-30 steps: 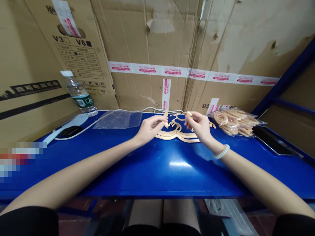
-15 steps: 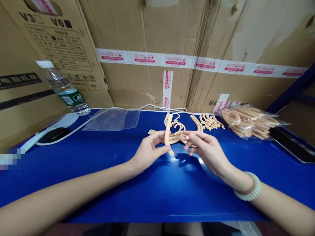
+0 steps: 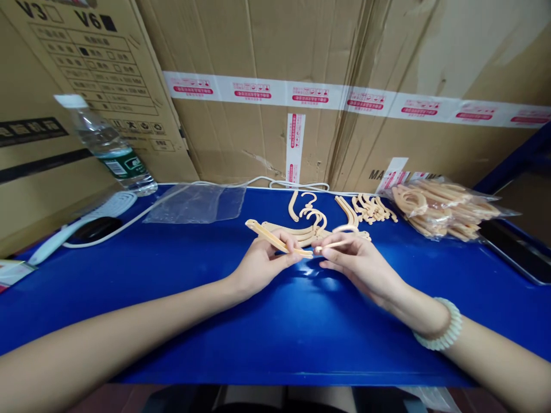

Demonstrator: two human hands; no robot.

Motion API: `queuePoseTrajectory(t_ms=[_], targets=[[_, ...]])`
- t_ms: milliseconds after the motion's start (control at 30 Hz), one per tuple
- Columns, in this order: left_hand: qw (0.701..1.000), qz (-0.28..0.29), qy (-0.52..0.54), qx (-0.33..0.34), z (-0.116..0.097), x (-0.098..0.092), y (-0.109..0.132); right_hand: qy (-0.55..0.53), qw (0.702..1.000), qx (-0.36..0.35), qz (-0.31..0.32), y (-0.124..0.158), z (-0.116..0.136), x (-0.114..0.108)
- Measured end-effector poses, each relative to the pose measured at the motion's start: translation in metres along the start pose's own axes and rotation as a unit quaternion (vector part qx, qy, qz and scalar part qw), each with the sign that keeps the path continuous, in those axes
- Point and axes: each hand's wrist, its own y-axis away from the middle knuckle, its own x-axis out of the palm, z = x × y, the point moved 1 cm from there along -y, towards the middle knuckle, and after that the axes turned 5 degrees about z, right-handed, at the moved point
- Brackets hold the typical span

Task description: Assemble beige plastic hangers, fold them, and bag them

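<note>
My left hand [image 3: 260,265] pinches a beige plastic hanger arm [image 3: 266,234], which slants from upper left down to an end between my hands. Close by on the right, my right hand [image 3: 368,265] grips a small beige hanger hook [image 3: 332,246] between thumb and fingers. The hook's end lies near the arm's end; I cannot tell whether they touch. Behind my hands lie hangers [image 3: 307,232] with hooks fitted, partly hidden by my fingers. A single loose arm [image 3: 293,206], more arms [image 3: 348,211] and a pile of loose hooks [image 3: 372,209] are farther back.
Plastic bags of beige hanger parts [image 3: 439,206] lie at the right beside a black phone-like object [image 3: 516,249]. A flat clear bag [image 3: 196,203], a water bottle [image 3: 112,149], a pale-handled brush [image 3: 86,221] and a white cable [image 3: 297,186] sit along the blue table's [image 3: 275,332] back and left. Cardboard boxes [image 3: 258,46] wall the back.
My left hand has turned the hanger arm from nearly upright to slanting left. My right fingers have closed around the hook and come nearer the arm's end. The view has shifted slightly.
</note>
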Motion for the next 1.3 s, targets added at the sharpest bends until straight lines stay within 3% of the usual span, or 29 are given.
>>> queuePoseTrajectory(t_ms=[200,467,700,1000,1167,1300], targets=[[0.998,0.033,0.056,-0.005,-0.001,0.003,0.002,-0.017,0.997,0.042,0.068,-0.002,-0.004,0.001],[0.995,0.055,0.061,0.051,-0.011,0.005,0.006,-0.028,0.996,0.063,0.062,-0.001,-0.003,0.004],[0.995,0.059,0.056,0.056,-0.015,0.009,0.008,0.024,0.999,0.006,0.047,0.001,-0.005,0.007],[0.996,0.032,0.080,0.007,-0.009,0.015,0.008,0.097,0.994,-0.039,0.018,0.001,-0.004,0.009],[0.999,0.007,0.049,0.011,-0.013,0.017,0.007,0.103,0.993,-0.049,0.009,0.001,-0.004,0.011],[0.995,-0.028,0.092,-0.003,-0.010,0.015,0.004,0.139,0.987,-0.085,0.015,0.002,-0.002,0.012]])
